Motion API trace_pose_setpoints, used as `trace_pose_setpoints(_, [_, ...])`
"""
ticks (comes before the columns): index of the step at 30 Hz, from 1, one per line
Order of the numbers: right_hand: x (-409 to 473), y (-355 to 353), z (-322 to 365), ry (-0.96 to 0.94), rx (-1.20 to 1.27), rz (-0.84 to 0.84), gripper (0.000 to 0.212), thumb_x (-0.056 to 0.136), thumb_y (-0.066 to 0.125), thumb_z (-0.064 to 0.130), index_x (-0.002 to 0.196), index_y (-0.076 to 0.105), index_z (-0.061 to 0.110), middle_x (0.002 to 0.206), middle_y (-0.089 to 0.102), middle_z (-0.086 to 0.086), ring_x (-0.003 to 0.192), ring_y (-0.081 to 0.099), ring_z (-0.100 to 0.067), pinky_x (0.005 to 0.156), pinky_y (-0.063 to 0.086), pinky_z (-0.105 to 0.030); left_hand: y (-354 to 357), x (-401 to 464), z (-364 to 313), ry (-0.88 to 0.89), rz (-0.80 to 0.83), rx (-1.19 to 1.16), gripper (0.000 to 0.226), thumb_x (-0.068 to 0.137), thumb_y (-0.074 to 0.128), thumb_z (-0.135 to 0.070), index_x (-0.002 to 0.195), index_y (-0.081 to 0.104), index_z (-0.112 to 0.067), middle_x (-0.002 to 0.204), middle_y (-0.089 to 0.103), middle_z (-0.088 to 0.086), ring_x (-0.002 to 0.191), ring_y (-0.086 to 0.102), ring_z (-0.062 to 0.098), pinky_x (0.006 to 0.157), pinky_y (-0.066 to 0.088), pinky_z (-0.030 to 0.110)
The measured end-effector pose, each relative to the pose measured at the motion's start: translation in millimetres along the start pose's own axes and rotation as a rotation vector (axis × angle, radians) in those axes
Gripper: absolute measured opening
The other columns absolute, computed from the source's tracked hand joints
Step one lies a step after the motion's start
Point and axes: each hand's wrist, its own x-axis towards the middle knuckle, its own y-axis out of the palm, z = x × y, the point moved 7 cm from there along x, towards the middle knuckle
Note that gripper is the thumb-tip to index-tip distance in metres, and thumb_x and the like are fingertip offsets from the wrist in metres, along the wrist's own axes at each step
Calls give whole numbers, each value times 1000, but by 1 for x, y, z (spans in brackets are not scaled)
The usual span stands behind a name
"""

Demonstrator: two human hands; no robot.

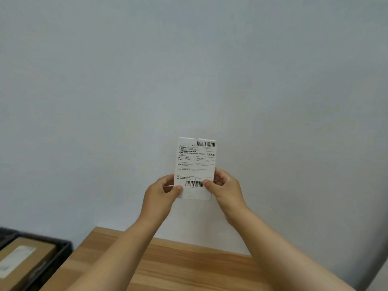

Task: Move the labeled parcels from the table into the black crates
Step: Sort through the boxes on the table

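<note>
Holding: both hands held up a small white flat parcel with a printed barcode label, high above the light wooden table and in front of the pale wall.
Left hand: its thumb pressed on the front low corner, with fingers curled behind.
Right hand: its thumb pinched the other low corner, with fingers tucked behind.
Done: one brown cardboard parcel with a white label sat in the black plastic crate at the left.
Left to do: I think the white parcel had yet to go into a crate.
More parcels: could not tell.
</note>
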Motion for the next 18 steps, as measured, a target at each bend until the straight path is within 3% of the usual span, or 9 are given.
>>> trace_pose_setpoints(5, [-14, 44, -21, 49, -13, 94, 33, 86, 61, -2, 111, 68, 18, 100, 73, 3, 94, 68, -11, 77, 52, -17, -45, -24, 22, -58, -72, 39, 30, 87, 61, -8, 104, 64, -33, 95, 70, -19, 88, 66, 4, 66, 46, 9])
trace_pose_setpoints(12, [-55, 136, -27, 102, 8, 191, 32, 86, 62, -1, 105, 68, 24, 98, 73, 5, 90, 67, -8, 72, 52, -14, -141, -62, 43, -118, -173, 67, 28, 88, 61, -6, 109, 63, -26, 99, 68, -14, 91, 65, 7, 73, 47, 17])
trace_pose_setpoints(18, [-106, 255, -25, 151, 25, 280, 32, 87, 62, 1, 112, 65, 22, 99, 72, 5, 92, 68, -9, 75, 54, -19, -267, -109, 59, -149, -245, 102, 28, 88, 61, -9, 111, 63, -25, 103, 69, -9, 95, 65, 10, 82, 51, 28])
